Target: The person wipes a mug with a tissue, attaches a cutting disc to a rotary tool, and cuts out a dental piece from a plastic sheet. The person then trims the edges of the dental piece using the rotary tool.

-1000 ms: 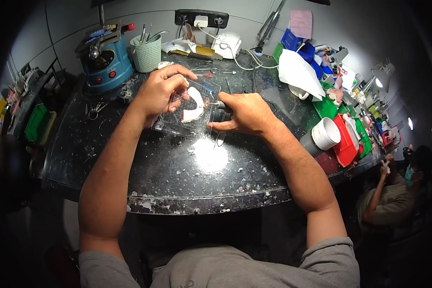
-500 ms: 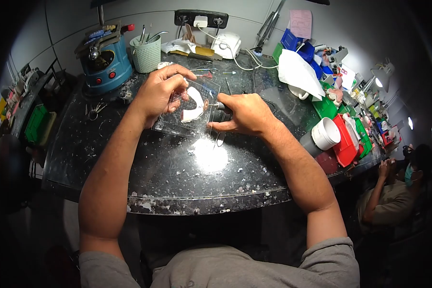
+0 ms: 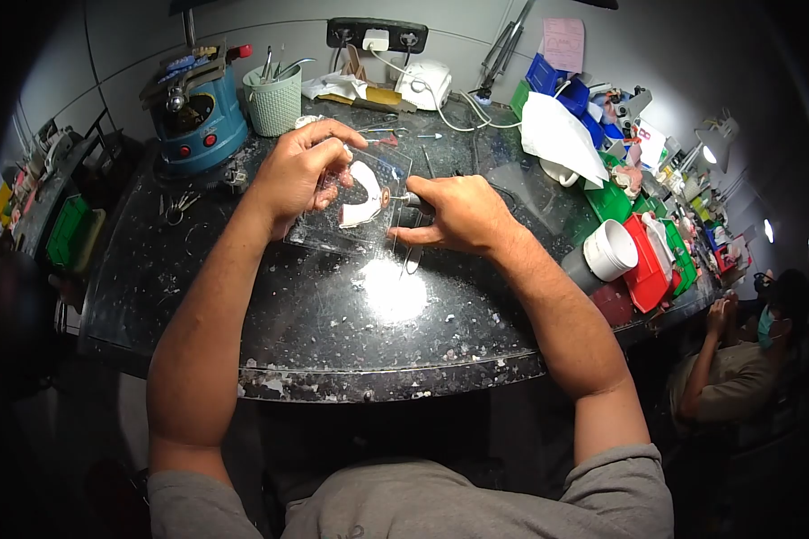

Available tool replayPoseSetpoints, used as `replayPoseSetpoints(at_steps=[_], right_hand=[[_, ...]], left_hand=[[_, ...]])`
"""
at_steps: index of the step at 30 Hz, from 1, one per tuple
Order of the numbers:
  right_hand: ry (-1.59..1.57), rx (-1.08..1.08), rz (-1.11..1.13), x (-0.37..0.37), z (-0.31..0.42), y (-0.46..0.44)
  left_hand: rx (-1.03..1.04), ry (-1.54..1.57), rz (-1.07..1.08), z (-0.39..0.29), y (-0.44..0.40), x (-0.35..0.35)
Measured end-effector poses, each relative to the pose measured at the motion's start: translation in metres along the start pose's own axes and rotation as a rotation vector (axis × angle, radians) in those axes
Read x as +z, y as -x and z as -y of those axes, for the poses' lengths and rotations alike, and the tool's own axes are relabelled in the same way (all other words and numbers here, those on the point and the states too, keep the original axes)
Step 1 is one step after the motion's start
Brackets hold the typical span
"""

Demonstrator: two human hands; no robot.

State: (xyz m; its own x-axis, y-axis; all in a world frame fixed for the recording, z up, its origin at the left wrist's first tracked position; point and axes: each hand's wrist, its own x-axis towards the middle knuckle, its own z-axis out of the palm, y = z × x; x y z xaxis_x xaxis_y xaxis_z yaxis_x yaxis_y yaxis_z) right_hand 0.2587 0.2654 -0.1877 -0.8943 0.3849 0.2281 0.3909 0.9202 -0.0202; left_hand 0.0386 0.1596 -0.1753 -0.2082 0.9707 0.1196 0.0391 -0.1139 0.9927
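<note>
My left hand (image 3: 307, 171) is closed, with its fingers at the upper left of a clear plastic sheet (image 3: 395, 168). A white U-shaped piece (image 3: 361, 213), like a dental arch, shows within the sheet's outline. Whether it is fixed to the sheet or only behind it, I cannot tell. My right hand (image 3: 466, 214) grips a rotary handpiece (image 3: 417, 202), thumb below and index finger above. At the tip of the handpiece is a small brownish disc (image 3: 386, 198), right by the outer curve of the white piece; actual contact is too small to make out.
Behind my left hand stand a blue machine (image 3: 198, 135) and a pale green tool cup (image 3: 274, 105). A white box with a cable (image 3: 424, 85) sits at the back. To the right are a white tub (image 3: 609, 250) and red bin (image 3: 647, 265). Another person (image 3: 737, 373) sits far right.
</note>
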Motion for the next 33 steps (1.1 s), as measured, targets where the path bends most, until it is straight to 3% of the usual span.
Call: replayPoseSetpoints(at_steps=[21,24,30,33], right_hand=[[-0.006,0.014,0.042,-0.001,0.001,0.0],[0.006,-0.026,-0.03,0.004,-0.006,0.001],[-0.436,0.116,-0.371,-0.006,-0.018,0.003],[-0.728,0.115,-0.281,-0.001,-0.023,-0.002]], left_hand=[[0.017,0.0,0.022,0.002,-0.001,-0.002],[0.004,0.02,-0.015,0.0,-0.001,0.0],[-0.056,0.047,0.114,-0.001,0.0,-0.004],[-0.089,0.178,0.14,0.003,-0.001,-0.004]])
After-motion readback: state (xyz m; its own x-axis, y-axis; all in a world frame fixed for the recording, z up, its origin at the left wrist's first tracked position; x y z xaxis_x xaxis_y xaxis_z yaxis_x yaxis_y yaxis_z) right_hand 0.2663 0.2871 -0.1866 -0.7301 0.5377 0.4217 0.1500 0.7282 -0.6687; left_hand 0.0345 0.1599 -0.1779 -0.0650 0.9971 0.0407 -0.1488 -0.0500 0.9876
